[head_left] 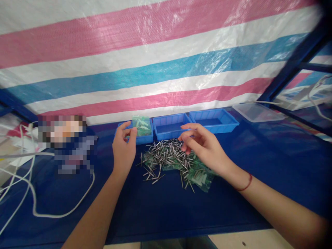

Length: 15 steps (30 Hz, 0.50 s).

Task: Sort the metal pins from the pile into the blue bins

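Note:
My left hand (pixel 123 145) pinches a small green-tinted plastic bag (pixel 141 125) by its left edge, thumb against fingers. Small pale pieces show inside the bag, which is over the left blue bin (pixel 144 139). My right hand (pixel 201 143) hovers at the upper right of a heap of silver pop rivets (pixel 168 154). Its fingers are curved and apart, with nothing visible between them. More green-tinted bags (pixel 201 179) lie among and under the rivets, partly hidden by them and by my right hand.
Two further blue bins, a middle one (pixel 171 130) and a right one (pixel 214 121), line the back of the blue table (pixel 155 214). A clear plastic lid (pixel 258 112) lies at the back right. White cables (pixel 62 215) loop at the left, beside a pixelated area. Striped sheeting (pixel 155 65) hangs behind.

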{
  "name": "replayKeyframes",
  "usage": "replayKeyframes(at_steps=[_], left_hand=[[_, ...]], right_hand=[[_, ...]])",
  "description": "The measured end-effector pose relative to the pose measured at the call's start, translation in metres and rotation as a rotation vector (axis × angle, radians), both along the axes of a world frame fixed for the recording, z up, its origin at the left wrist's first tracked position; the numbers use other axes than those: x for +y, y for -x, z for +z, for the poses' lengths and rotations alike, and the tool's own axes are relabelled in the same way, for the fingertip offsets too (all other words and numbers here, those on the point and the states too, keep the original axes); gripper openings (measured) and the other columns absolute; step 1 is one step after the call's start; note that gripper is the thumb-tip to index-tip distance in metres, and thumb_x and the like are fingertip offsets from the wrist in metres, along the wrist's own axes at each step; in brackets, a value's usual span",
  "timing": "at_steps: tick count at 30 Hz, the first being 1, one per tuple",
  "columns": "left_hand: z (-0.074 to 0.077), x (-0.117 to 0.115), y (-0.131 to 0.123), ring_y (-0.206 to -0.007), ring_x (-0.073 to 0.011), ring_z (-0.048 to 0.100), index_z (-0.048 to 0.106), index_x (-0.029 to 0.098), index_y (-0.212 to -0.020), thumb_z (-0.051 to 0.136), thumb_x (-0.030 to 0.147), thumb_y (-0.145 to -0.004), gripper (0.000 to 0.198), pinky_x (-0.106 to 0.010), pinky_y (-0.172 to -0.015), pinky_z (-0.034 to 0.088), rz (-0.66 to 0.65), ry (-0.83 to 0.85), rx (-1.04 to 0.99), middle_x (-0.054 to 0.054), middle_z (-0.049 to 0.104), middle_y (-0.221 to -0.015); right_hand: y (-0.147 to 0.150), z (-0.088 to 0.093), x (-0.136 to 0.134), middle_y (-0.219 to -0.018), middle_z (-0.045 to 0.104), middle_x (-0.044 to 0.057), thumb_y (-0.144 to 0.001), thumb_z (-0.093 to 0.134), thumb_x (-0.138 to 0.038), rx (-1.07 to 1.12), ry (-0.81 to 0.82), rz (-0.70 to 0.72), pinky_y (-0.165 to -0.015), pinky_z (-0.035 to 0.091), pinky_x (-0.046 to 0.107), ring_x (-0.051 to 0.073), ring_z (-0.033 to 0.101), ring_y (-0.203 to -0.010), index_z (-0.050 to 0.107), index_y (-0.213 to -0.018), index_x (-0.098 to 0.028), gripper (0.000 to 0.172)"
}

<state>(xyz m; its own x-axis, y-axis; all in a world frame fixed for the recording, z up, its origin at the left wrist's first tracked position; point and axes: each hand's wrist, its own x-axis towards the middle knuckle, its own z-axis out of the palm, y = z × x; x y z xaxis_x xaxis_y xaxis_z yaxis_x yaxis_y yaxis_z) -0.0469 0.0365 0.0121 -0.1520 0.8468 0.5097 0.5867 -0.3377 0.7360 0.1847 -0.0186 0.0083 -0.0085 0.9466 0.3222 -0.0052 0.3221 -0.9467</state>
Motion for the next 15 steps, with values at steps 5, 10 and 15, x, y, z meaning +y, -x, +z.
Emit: replayKeyframes(at_steps=[5,10,15], left_hand=[[-0.002,0.007,0.008,-0.109,-0.0317,0.051,0.068,0.023,-0.095,0.055,0.039,-0.086,0.023,-0.051,-0.092,0.037,0.109,-0.062,0.475,-0.007,0.070,-0.102],[-0.007,0.002,0.002,-0.118,-0.0353,0.040,0.070,0.025,-0.099,0.055,0.039,-0.087,0.024,-0.054,-0.093,0.033,0.125,-0.144,0.582,-0.008,0.062,-0.119],[-0.002,-0.003,-0.006,-0.116,-0.0312,0.042,0.070,0.024,-0.098,0.055,0.035,-0.088,0.021,-0.050,-0.096,0.033,0.053,-0.181,0.553,-0.007,0.063,-0.115]], right_hand=[[0.001,-0.003,-0.002,-0.071,0.058,-0.001,-0.086,0.055,-0.033,-0.176,-0.021,0.005,-0.048,0.043,0.023,0.009,0.051,-0.054,0.057,-0.099,-0.018,0.019],[0.000,-0.001,-0.005,-0.074,0.060,0.002,-0.085,0.057,-0.030,-0.628,-0.260,0.151,-0.060,0.043,0.027,0.013,0.052,-0.064,0.062,-0.083,-0.018,0.012],[0.003,-0.005,-0.005,-0.097,0.060,0.008,-0.075,0.070,-0.036,-1.026,-0.516,0.219,-0.079,0.042,0.037,0.022,0.051,-0.091,0.062,-0.088,-0.018,0.023]])
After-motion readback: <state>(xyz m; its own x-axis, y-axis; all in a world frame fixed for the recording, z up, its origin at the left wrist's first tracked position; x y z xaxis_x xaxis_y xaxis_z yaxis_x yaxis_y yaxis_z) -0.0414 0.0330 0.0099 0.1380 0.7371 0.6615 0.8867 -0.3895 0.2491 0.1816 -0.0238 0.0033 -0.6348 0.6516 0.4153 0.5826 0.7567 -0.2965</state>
